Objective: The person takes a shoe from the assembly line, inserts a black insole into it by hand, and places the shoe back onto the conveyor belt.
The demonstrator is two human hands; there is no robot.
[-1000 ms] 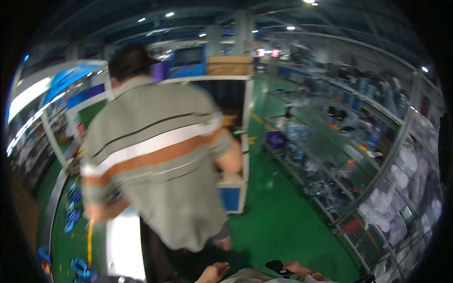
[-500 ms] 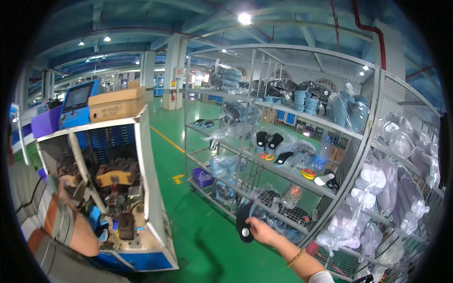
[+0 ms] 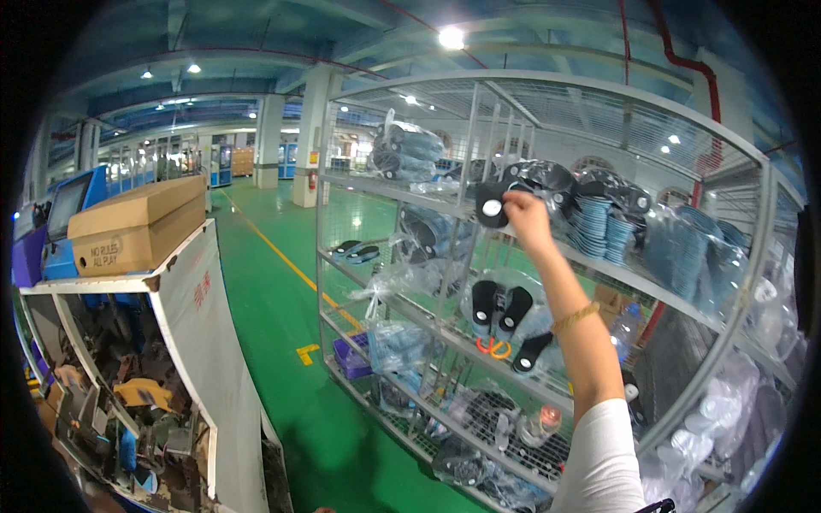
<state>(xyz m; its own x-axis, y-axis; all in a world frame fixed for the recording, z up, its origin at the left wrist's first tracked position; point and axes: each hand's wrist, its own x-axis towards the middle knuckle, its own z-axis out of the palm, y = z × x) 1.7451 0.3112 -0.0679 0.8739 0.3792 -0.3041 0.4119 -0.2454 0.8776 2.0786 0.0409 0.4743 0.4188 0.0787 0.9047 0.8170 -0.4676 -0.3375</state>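
My right hand (image 3: 528, 215) is raised at the upper shelf of the wire rack (image 3: 534, 278). Its fingers pinch a black insole (image 3: 491, 215) that has a round white label. Just beyond it on that shelf lie black insoles in clear plastic (image 3: 547, 176), beside stacks of blue insoles (image 3: 592, 229). On the shelf below, a pair of black insoles (image 3: 516, 309) rests on plastic, with orange-handled scissors (image 3: 500, 349) in front and a single insole (image 3: 532, 352) to the right. My left hand is out of view.
A white-framed machine (image 3: 192, 325) stands at the left, with a cardboard box (image 3: 141, 224) on top. Green floor (image 3: 265, 282) with a yellow line runs between it and the rack. A purple basket (image 3: 351, 355) sits low on the rack; a water bottle (image 3: 625, 332) stands on the middle shelf.
My right hand has lifted the black insole from low beside the rack up to the upper shelf. The view has moved closer to the rack, and another person's arm at left has left the picture.
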